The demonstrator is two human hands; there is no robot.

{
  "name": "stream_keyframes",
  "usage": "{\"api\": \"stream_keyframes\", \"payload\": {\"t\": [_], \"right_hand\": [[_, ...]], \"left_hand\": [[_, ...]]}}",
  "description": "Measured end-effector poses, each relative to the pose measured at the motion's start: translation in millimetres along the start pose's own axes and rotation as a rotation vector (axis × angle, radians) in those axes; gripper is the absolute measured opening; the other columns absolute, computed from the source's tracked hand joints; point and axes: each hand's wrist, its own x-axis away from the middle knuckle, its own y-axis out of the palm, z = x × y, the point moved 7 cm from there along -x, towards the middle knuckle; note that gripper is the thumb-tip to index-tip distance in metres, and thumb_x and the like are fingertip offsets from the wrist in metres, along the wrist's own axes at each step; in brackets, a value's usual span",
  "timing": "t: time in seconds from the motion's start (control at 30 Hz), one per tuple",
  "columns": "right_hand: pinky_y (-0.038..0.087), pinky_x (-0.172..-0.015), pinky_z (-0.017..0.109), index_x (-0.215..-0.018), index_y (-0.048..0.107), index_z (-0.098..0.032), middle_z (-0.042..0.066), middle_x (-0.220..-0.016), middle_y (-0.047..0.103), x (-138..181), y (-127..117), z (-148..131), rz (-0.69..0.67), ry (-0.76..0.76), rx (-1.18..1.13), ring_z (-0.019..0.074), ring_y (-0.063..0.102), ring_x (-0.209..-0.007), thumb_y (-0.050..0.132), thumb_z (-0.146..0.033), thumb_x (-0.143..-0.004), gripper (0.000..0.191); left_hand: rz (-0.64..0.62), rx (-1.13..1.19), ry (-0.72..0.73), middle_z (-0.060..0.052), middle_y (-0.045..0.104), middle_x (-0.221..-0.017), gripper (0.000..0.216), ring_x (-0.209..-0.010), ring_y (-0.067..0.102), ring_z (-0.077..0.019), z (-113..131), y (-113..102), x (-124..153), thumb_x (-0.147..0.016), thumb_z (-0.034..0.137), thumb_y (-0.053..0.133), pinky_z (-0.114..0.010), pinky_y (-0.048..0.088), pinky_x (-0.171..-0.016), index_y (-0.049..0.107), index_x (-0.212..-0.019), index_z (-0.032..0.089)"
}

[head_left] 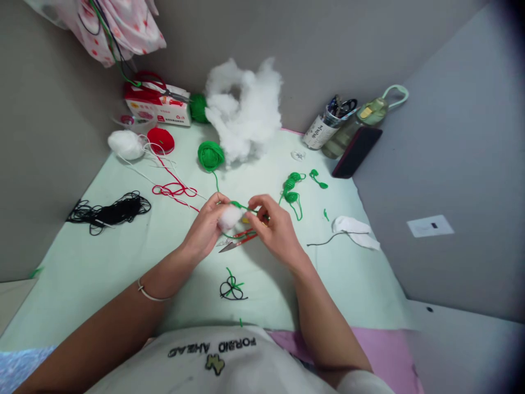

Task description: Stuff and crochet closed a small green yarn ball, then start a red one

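Note:
Over the middle of the table, my left hand (205, 227) is closed around a small white fluffy ball (230, 218). Green yarn (238, 204) runs from its fingertips across to my right hand (275, 231), which is closed in a pinch on the strand. A small bit of yellow shows beside the right fingertips; I cannot make out what it is. Beneath both hands lie orange-handled scissors (241, 239), blades toward the left, partly covered. From behind the left hand a strand leads up to a green yarn ball (210, 156).
White stuffing (246, 112) is heaped at the back. Red yarn (161, 140), white yarn (126, 144) and black yarn (110, 212) lie left. Green crocheted pieces (292, 186), a phone (356, 153), a bottle (348, 131) and a pen cup (322, 128) are right. Grey partitions (443, 137) enclose the table.

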Motion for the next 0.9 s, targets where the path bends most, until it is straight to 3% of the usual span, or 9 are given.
{"api": "stream_keyframes", "payload": {"t": [0.1, 0.37, 0.53, 0.67, 0.77, 0.9], "right_hand": [[0.038, -0.063, 0.026, -0.085, 0.06, -0.022, -0.001, -0.077, 0.06, -0.3, 10.8, 3.2, -0.063, -0.017, 0.126, 0.0136, 0.051, -0.069, 0.06, -0.031, -0.093, 0.013], [0.023, -0.054, 0.027, -0.069, 0.05, -0.022, -0.008, -0.055, 0.036, 0.7, 3.3, 11.2, 0.097, 0.114, 0.099, 0.0097, 0.029, -0.053, 0.062, -0.032, -0.087, 0.024], [0.03, -0.059, 0.026, -0.081, 0.058, -0.021, -0.006, -0.063, 0.045, 1.8, 2.7, 1.5, -0.043, 0.064, 0.011, 0.0108, 0.038, -0.059, 0.054, -0.035, -0.097, 0.022], [0.032, -0.062, 0.026, -0.083, 0.058, -0.021, -0.006, -0.067, 0.047, 9.0, 14.0, -12.9, -0.165, 0.047, 0.044, 0.0111, 0.041, -0.061, 0.049, -0.029, -0.099, 0.02], [0.031, -0.061, 0.027, -0.081, 0.056, -0.021, -0.006, -0.064, 0.045, 13.5, 23.3, -15.6, -0.184, 0.061, 0.062, 0.0108, 0.038, -0.058, 0.05, -0.026, -0.098, 0.019], [0.035, -0.06, 0.028, -0.083, 0.063, -0.022, -0.005, -0.062, 0.048, 9.6, 20.4, -9.6, -0.117, 0.044, 0.003, 0.0124, 0.042, -0.058, 0.056, -0.029, -0.097, 0.017]], "left_hand": [[0.01, -0.005, 0.014, 0.004, 0.063, -0.075, 0.022, -0.06, 0.053, -0.0076, 1.0, 3.1, 3.1, -0.076, 0.023, 0.074, -0.017, 0.038, -0.052, 0.053, -0.082, 0.02], [-0.106, -0.027, -0.006, 0.004, 0.062, -0.076, 0.03, -0.062, 0.056, -0.0096, 5.1, 17.8, 13.9, -0.08, 0.036, 0.079, -0.02, 0.045, -0.055, 0.054, -0.085, 0.02], [-0.141, -0.106, 0.021, 0.003, 0.065, -0.082, 0.032, -0.06, 0.054, -0.0092, 3.9, 11.4, 8.5, -0.08, 0.034, 0.08, -0.022, 0.042, -0.055, 0.053, -0.089, 0.022], [-0.009, -0.254, 0.203, 0.0, 0.067, -0.086, 0.026, -0.073, 0.058, -0.0136, 12.5, 2.5, 3.6, -0.076, 0.027, 0.078, -0.026, 0.045, -0.068, 0.053, -0.082, 0.021], [0.076, -0.32, 0.301, 0.002, 0.063, -0.083, 0.024, -0.084, 0.057, -0.0156, 19.0, -2.3, 3.3, -0.07, 0.017, 0.078, -0.027, 0.044, -0.08, 0.055, -0.078, 0.021], [0.017, -0.293, 0.241, 0.0, 0.067, -0.085, 0.019, -0.079, 0.058, -0.0169, 12.2, -4.4, -0.1, -0.077, 0.025, 0.074, -0.029, 0.044, -0.072, 0.056, -0.082, 0.022]]}}
